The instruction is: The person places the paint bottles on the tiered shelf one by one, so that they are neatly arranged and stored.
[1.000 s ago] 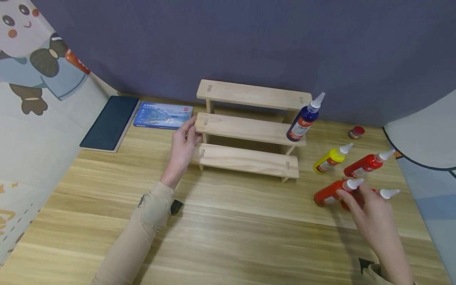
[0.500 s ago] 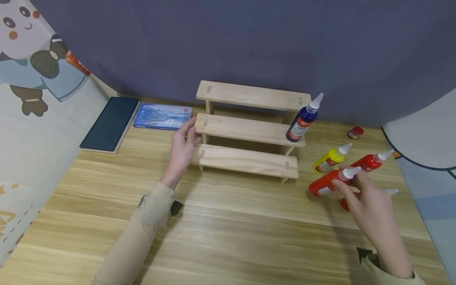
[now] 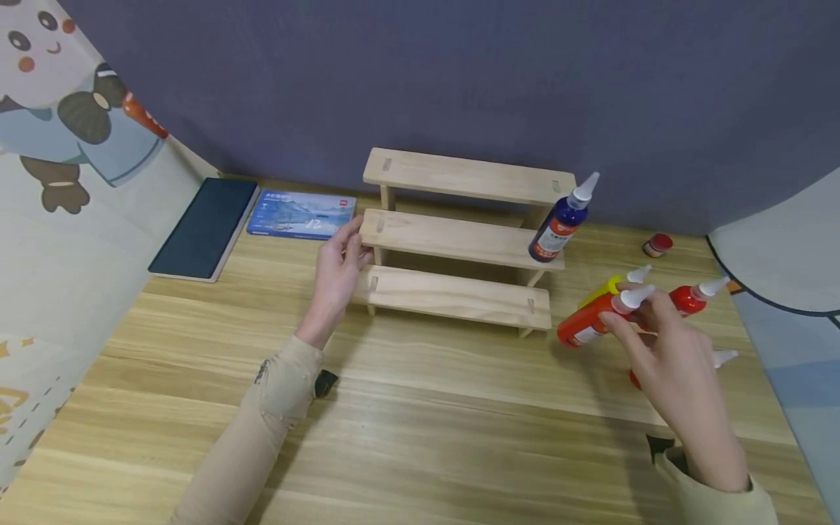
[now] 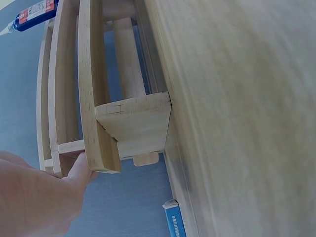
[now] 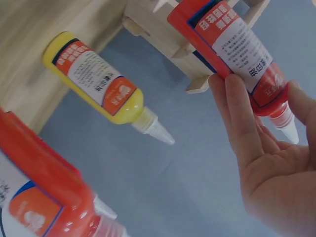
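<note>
A three-tier wooden step shelf (image 3: pixel 453 292) stands at the back of the table. My left hand (image 3: pixel 336 270) holds its left end at the middle tier; in the left wrist view the thumb lies against the wood and the other fingers are hidden. My right hand (image 3: pixel 676 364) grips a red squeeze bottle (image 3: pixel 587 321) near its white nozzle, held above the table to the right of the bottom tier. The right wrist view shows this red bottle (image 5: pixel 232 54) between fingers and thumb. A blue squeeze bottle (image 3: pixel 558 227) stands at the right end of the middle tier.
Behind my right hand stand a yellow bottle (image 3: pixel 593 293), partly covered, and another red bottle (image 3: pixel 689 297). A further red bottle (image 3: pixel 635 378) is mostly hidden by the hand. A small red-lidded jar (image 3: pixel 658 245), a blue box (image 3: pixel 302 214) and a dark notebook (image 3: pixel 205 228) lie farther back.
My right hand has lifted the red bottle and carried it left and away from me, toward the shelf. The left hand stays at the shelf's end.
</note>
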`<action>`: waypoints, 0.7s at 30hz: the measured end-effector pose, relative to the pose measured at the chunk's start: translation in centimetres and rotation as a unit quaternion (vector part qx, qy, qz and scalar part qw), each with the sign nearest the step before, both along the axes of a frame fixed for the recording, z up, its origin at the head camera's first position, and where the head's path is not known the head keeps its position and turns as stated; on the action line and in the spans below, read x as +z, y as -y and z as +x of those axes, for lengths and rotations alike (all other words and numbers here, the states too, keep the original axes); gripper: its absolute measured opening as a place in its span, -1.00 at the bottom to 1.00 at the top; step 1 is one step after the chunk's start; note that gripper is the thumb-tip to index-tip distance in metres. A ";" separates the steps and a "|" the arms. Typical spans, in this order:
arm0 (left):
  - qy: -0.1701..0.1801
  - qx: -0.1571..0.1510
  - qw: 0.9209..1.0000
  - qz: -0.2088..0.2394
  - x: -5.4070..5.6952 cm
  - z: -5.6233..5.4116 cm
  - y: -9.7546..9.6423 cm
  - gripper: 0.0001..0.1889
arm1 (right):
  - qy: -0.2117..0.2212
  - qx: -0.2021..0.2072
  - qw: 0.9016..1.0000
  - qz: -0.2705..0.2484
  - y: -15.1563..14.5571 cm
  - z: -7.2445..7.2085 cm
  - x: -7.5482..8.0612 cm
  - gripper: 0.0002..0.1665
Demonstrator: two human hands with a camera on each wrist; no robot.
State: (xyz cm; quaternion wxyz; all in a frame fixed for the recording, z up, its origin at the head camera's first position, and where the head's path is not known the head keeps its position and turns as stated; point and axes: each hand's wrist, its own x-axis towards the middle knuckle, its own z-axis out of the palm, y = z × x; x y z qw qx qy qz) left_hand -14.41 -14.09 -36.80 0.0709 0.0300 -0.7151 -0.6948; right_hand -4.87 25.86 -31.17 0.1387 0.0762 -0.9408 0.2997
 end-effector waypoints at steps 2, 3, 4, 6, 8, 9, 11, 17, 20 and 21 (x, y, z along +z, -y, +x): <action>0.001 0.000 1.000 0.000 0.0 0.0 0.0 -0.52 | -0.004 0.000 1.000 -0.001 0.2 -0.2 0.2 -0.52; 0.001 -0.001 1.000 0.001 0.0 0.0 0.0 -0.52 | -0.004 -0.002 1.000 0.000 0.4 -0.3 0.3 -0.52; 0.001 -0.001 1.000 0.002 0.0 0.0 0.0 -0.52 | -0.006 -0.003 1.000 0.000 0.5 -0.3 0.4 -0.52; 0.001 -0.002 1.000 0.002 0.0 0.1 0.0 -0.52 | -0.008 -0.005 1.000 0.000 0.8 -0.4 0.7 -0.51; 0.000 -0.001 1.000 0.001 0.0 0.1 0.0 -0.52 | -0.010 -0.006 1.000 -0.005 1.2 -0.6 0.8 -0.49; -0.001 -0.002 1.000 0.001 0.0 0.1 0.0 -0.52 | -0.011 -0.007 1.000 -0.006 1.4 -0.7 0.9 -0.47; -0.001 -0.001 1.000 0.000 0.0 0.0 0.0 -0.52 | -0.021 -0.004 1.000 -0.011 1.8 -0.8 1.0 -0.45; -0.001 0.003 1.000 -0.001 0.0 0.0 -0.1 -0.52 | -0.036 0.010 0.999 -0.034 2.9 -1.4 1.3 -0.42; 0.001 0.003 1.000 -0.001 0.0 0.0 0.0 -0.52 | -0.038 0.014 0.999 -0.036 3.4 -1.6 1.4 -0.42; 0.001 0.004 1.000 -0.001 0.1 0.0 0.0 -0.53 | -0.039 0.016 0.998 -0.037 3.6 -1.6 1.5 -0.42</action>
